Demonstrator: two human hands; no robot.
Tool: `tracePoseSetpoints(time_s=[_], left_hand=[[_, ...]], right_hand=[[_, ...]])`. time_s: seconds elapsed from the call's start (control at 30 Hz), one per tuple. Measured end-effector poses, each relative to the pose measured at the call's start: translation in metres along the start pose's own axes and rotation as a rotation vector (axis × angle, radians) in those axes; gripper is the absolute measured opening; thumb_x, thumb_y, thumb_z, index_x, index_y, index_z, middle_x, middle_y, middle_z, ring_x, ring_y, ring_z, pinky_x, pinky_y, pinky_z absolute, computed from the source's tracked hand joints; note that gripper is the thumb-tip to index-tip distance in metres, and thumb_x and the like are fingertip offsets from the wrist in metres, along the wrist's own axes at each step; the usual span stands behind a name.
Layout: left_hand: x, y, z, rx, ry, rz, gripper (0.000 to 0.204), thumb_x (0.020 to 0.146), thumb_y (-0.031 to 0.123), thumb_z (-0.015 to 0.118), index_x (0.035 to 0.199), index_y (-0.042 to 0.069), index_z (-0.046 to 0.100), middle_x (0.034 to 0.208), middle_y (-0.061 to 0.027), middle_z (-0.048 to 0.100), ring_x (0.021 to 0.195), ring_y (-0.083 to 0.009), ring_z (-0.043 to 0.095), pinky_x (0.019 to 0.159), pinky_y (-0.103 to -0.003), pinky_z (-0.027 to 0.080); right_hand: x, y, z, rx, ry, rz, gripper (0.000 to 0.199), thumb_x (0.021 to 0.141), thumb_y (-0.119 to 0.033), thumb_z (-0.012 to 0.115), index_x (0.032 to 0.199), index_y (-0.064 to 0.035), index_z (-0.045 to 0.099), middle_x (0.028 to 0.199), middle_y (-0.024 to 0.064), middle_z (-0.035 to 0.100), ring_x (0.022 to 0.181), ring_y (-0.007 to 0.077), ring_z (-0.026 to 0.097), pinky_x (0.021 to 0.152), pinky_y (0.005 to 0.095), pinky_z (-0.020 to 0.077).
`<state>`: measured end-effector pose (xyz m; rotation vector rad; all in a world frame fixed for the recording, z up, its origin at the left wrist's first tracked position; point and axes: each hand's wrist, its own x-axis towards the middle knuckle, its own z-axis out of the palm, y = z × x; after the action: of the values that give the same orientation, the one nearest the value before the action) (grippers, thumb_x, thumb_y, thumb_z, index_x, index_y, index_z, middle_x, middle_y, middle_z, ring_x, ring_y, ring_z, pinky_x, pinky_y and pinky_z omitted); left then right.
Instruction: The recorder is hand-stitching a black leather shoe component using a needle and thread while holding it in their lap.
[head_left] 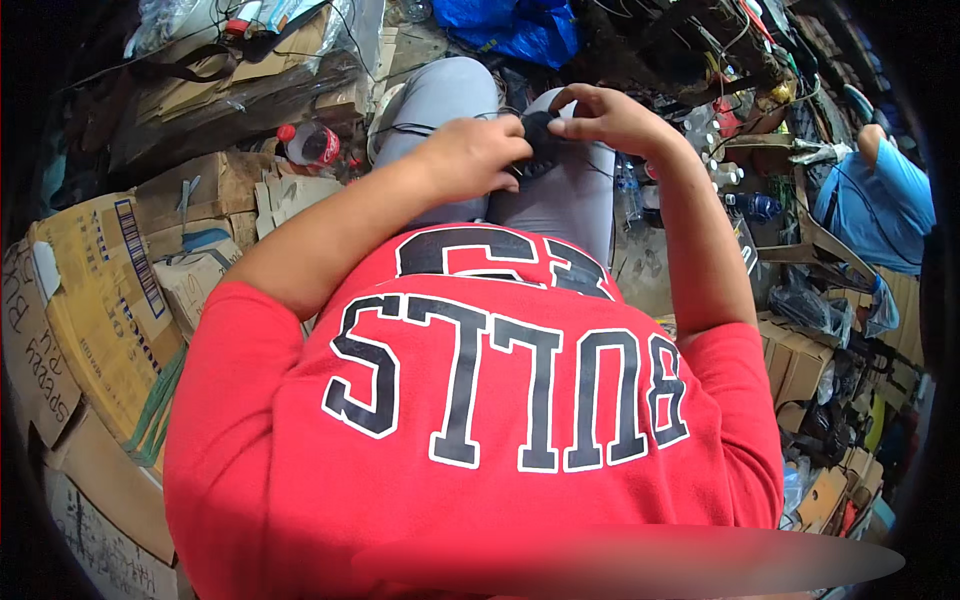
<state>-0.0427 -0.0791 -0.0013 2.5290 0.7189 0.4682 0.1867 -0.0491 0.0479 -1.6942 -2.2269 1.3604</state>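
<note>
Over my thighs, both hands are together at a small black thing (538, 132). Its kind is hard to make out, because fingers cover much of it. My left hand (475, 155) is closed, fingers bent, with its tips at the left side of the black thing. On the other side, my right hand (615, 120) pinches its upper right edge between thumb and bent fingers. A thin black cord (412, 128) runs across my left thigh toward my left hand. Under the hands are my grey trouser legs (450, 90).
Cardboard boxes (100, 290) are stacked at left. A red-capped bottle (312, 143) lies beyond my left forearm. A blue plastic bag (510, 25) is at the far side. Small bottles (725, 178) stand right of my right arm. Another person in blue clothing (875, 210) is at far right.
</note>
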Motion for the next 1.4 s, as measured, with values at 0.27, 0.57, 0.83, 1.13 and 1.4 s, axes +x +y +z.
tracePoseSetpoints(time_s=[0.27,0.57,0.83,1.13,1.4], left_hand=[[0.014,-0.005,0.014,0.118,-0.026,0.090,0.029,0.067,0.018,0.073,0.092,0.010,0.060,0.088,-0.0069,0.058,0.080,-0.0291,0.060,0.069,-0.040,0.049],[0.037,-0.026,-0.014,-0.404,0.087,-0.108,0.020,0.077,0.017,0.068,0.092,0.004,0.065,0.090,-0.0088,0.061,0.084,-0.0215,0.059,0.074,-0.032,0.046],[0.074,-0.022,0.003,-0.678,-0.246,-0.240,0.019,0.079,0.020,0.067,0.088,0.005,0.061,0.080,-0.0019,0.057,0.067,-0.0096,0.053,0.056,-0.025,0.043],[0.078,-0.029,-0.005,-0.786,-0.335,-0.402,0.017,0.078,0.024,0.070,0.086,0.010,0.064,0.076,0.0031,0.058,0.069,-0.0065,0.051,0.058,-0.022,0.043],[0.078,-0.043,-0.007,-0.987,-0.430,-0.377,0.025,0.080,0.022,0.067,0.100,0.006,0.066,0.084,0.0014,0.062,0.072,-0.0058,0.053,0.060,-0.021,0.043]], right_hand=[[-0.021,0.035,0.039,0.205,0.158,0.068,0.030,0.088,-0.029,0.060,0.086,0.0010,0.062,0.065,0.0007,0.053,0.064,0.0087,0.044,0.060,0.0258,0.0415],[-0.029,0.016,0.039,0.593,0.464,-0.013,0.037,0.085,-0.039,0.061,0.076,-0.0024,0.059,0.066,-0.0032,0.051,0.061,0.0062,0.043,0.055,0.0233,0.0372],[-0.052,0.013,0.041,0.333,0.193,0.047,0.025,0.084,-0.017,0.058,0.065,-0.0028,0.048,0.060,-0.0068,0.038,0.058,0.0035,0.034,0.051,0.0244,0.0298],[-0.097,0.003,0.038,0.866,0.586,-0.109,0.023,0.084,-0.016,0.056,0.064,-0.0060,0.052,0.059,-0.0046,0.043,0.057,0.0045,0.037,0.053,0.0222,0.0288],[-0.083,0.007,0.037,0.261,0.471,-0.102,0.021,0.084,-0.003,0.060,0.103,-0.0092,0.067,0.077,0.0030,0.052,0.071,0.0101,0.052,0.065,0.0241,0.0421]])
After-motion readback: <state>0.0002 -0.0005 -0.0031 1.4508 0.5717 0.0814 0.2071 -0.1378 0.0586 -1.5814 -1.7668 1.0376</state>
